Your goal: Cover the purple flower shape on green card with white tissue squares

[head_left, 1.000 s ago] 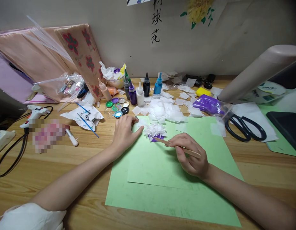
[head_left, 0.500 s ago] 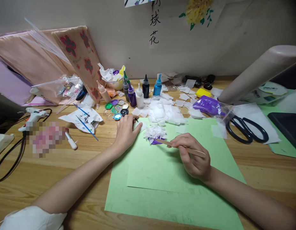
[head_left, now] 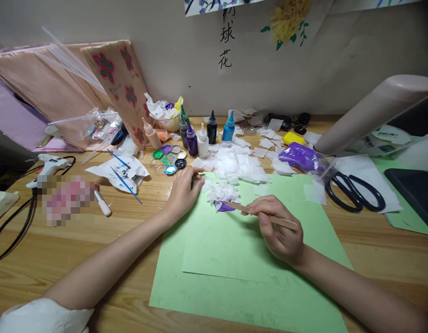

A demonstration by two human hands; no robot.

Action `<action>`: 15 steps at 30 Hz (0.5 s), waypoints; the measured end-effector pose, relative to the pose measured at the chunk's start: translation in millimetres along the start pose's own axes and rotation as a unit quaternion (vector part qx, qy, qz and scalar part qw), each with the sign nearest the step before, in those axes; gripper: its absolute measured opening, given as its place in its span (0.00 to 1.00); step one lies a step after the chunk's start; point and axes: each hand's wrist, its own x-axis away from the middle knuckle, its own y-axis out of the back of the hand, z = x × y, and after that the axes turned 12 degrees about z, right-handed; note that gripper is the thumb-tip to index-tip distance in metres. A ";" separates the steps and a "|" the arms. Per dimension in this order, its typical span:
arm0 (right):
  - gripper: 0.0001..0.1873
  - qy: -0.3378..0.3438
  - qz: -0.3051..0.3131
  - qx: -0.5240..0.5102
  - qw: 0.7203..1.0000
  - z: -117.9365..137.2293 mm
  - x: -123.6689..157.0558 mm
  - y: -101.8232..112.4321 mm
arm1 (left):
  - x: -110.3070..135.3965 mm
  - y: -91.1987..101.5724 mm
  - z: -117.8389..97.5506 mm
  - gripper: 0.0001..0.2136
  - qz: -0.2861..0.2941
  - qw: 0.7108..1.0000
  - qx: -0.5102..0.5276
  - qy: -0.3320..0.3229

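My right hand (head_left: pixel 278 226) is closed around a thin wooden stick (head_left: pixel 259 214) whose tip touches a purple clay lump (head_left: pixel 225 206) topped with a tuft of white tissue (head_left: pixel 223 193) on the light green paper (head_left: pixel 241 259). My left hand (head_left: pixel 182 190) rests at the paper's upper left corner, its fingers curled and pinched at the edge of a pile of white tissue squares (head_left: pixel 240 164). What the left fingertips hold is too small to make out.
Small paint bottles (head_left: pixel 202 134) and a paint palette (head_left: pixel 168 157) stand behind the left hand. Black scissors (head_left: pixel 356 192) and a purple bag (head_left: pixel 300 156) lie at the right, a glue gun (head_left: pixel 49 165) and brushes (head_left: pixel 125 178) at the left. A pale lamp arm (head_left: pixel 373 111) crosses the right.
My left hand has drawn back slightly from the tissue tuft toward the pile, with its fingers curling in. The right hand and stick stay almost still.
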 end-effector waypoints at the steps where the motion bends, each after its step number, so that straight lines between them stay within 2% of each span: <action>1: 0.11 0.000 -0.002 0.001 1.000 0.2 -0.4 0.2 | -0.1 0.8 -0.4 0.09 -0.003 1.000 0.007 0.000; 4: 0.10 0.002 -0.009 0.006 1.000 1.4 -1.5 1.6 | 0.5 3.2 -2.1 0.05 -0.008 1.000 0.030 -0.001; 10: 0.10 0.007 -0.010 0.025 1.000 1.9 -1.0 3.5 | 1.1 4.7 -1.6 0.05 -0.016 0.998 0.053 0.002; 15: 0.10 -0.025 0.014 0.029 0.999 0.1 -1.4 1.7 | 0.2 4.1 -0.8 0.06 -0.040 0.995 0.089 -0.001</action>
